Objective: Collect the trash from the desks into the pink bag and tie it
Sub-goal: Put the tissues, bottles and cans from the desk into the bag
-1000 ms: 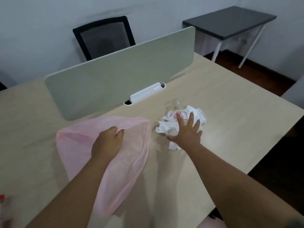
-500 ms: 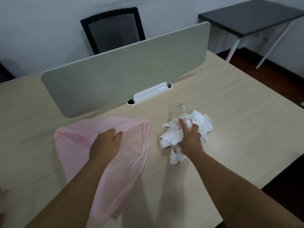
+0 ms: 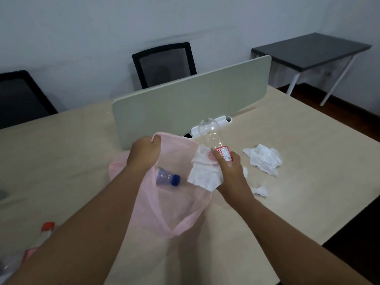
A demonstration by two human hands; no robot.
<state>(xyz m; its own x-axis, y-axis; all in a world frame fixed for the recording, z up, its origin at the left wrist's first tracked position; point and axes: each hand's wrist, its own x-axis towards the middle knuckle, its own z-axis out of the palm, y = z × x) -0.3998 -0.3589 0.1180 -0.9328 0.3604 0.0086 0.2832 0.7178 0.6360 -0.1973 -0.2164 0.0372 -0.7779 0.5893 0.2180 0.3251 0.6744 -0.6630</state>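
The left hand (image 3: 144, 154) is raised above the desk (image 3: 308, 161), fingers pinched shut on the far rim of the pink bag (image 3: 174, 206), holding its mouth up; the right hand (image 3: 230, 171) is closed round a clear bottle (image 3: 213, 138) and a white tissue (image 3: 203, 173), poised over the opening; a blue-capped bottle (image 3: 166, 177) lies inside the bag; more crumpled tissue (image 3: 264, 159) sits on the desk just right.

Three bottles (image 3: 213, 140) (image 3: 167, 177) (image 3: 44, 233), one bag (image 3: 176, 206), two chairs (image 3: 164, 62) (image 3: 20, 97)
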